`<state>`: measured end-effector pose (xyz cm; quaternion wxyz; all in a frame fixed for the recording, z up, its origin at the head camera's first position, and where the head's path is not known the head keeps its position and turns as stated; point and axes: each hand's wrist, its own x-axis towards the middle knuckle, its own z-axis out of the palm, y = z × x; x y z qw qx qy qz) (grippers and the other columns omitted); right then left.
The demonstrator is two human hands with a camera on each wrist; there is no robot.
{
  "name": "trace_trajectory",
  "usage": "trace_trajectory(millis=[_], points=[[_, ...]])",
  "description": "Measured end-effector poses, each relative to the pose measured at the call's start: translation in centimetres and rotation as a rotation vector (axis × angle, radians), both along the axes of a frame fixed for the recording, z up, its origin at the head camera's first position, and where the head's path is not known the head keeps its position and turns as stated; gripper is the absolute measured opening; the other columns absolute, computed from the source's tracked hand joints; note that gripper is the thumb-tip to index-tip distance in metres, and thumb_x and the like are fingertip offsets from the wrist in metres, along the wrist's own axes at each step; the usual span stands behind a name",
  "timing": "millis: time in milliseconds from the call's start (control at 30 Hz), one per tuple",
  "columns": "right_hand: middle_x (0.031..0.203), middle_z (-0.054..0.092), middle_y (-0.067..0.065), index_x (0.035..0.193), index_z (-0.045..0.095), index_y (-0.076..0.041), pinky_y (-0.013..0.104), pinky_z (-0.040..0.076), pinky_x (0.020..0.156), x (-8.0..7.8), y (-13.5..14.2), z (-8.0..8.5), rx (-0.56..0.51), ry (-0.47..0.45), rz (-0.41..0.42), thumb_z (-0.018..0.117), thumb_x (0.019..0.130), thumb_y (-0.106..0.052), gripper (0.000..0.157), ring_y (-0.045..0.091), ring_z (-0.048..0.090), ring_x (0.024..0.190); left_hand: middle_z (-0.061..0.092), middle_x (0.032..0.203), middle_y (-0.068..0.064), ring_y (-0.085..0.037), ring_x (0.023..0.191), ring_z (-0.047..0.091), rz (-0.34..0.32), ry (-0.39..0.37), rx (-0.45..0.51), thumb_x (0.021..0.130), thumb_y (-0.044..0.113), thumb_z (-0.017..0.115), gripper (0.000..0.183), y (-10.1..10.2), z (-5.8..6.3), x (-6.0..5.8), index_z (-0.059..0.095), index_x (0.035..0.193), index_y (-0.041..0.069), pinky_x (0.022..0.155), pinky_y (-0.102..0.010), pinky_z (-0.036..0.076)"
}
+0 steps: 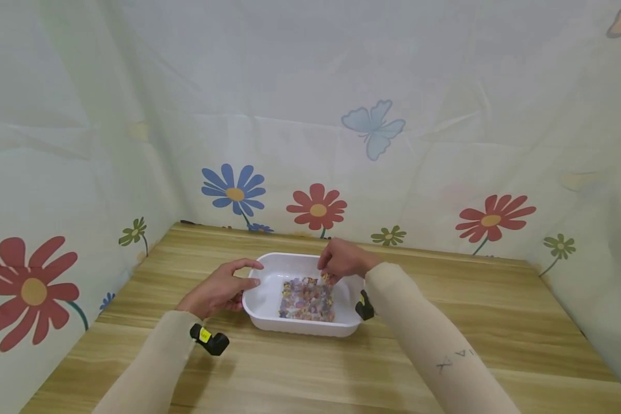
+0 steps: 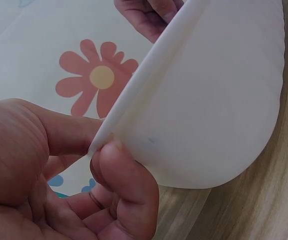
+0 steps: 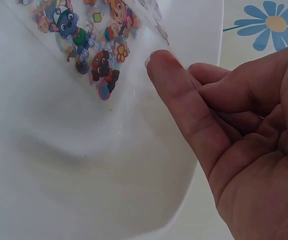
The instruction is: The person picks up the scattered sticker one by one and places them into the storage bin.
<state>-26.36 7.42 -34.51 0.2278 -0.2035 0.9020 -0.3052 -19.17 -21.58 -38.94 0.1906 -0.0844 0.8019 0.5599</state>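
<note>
A white plastic basin (image 1: 300, 328) with rounded corners stands on the table. My left hand (image 1: 219, 287) grips its left rim; in the left wrist view the thumb and curled fingers (image 2: 128, 192) pinch that edge. Inside the basin lies a clear sheet of colourful cartoon puppy stickers (image 1: 306, 302). My right hand (image 1: 345, 259) reaches over the far right part of the basin and pinches the sheet's far right corner, which is raised. The right wrist view shows the sticker sheet (image 3: 76, 32) running up to the fingertips, which partly hide the pinched bit.
The wood-grain table (image 1: 290, 374) extends around the basin. A pale cloth backdrop (image 1: 284, 138) printed with flowers and a butterfly hangs behind and at both sides. Black wrist cameras (image 1: 210, 340) sit on both wrists.
</note>
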Motion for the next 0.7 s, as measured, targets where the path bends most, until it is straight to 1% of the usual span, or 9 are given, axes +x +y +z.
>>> trace_trajectory(millis=[133, 367, 500, 700], points=[[0.103, 0.077, 0.015, 0.114, 0.076, 0.004, 0.028, 0.063, 0.075, 0.1, -0.4, -0.2, 0.004, 0.001, -0.014, 0.065, 0.097, 0.001, 0.020, 0.013, 0.073, 0.076, 0.062, 0.111, -0.017, -0.020, 0.066, 0.055, -0.004, 0.002, 0.004, 0.102, 0.021, 0.067, 0.047, 0.0, -0.1, 0.0, 0.054, 0.148, 0.022, 0.058, -0.027, 0.052], [0.098, 0.078, 0.015, 0.109, 0.077, 0.006, 0.026, 0.062, 0.069, 0.2, -0.9, -0.7, 0.015, 0.042, 0.000, 0.065, 0.095, 0.004, 0.019, 0.011, 0.072, 0.070, 0.062, 0.111, -0.017, -0.020, 0.066, 0.056, -0.004, 0.014, -0.002, 0.102, 0.021, 0.067, 0.047, -0.1, -0.2, -0.1, 0.055, 0.147, 0.023, 0.058, -0.027, 0.052], [0.099, 0.078, 0.016, 0.110, 0.077, 0.007, 0.026, 0.062, 0.069, 0.3, -1.0, -0.8, 0.004, 0.040, 0.004, 0.064, 0.094, 0.006, 0.020, 0.013, 0.074, 0.072, 0.062, 0.112, -0.017, -0.020, 0.066, 0.056, -0.004, 0.013, -0.004, 0.102, 0.022, 0.067, 0.046, -0.1, -0.3, -0.1, 0.054, 0.147, 0.023, 0.059, -0.028, 0.052], [0.099, 0.078, 0.016, 0.108, 0.078, 0.005, 0.026, 0.061, 0.070, 0.2, -1.0, -1.1, 0.047, 0.052, 0.026, 0.063, 0.094, 0.005, 0.021, 0.013, 0.072, 0.076, 0.062, 0.113, -0.017, -0.020, 0.066, 0.056, -0.001, 0.012, -0.004, 0.102, 0.022, 0.067, 0.046, -0.1, -0.4, -0.1, 0.055, 0.147, 0.024, 0.059, -0.028, 0.052]])
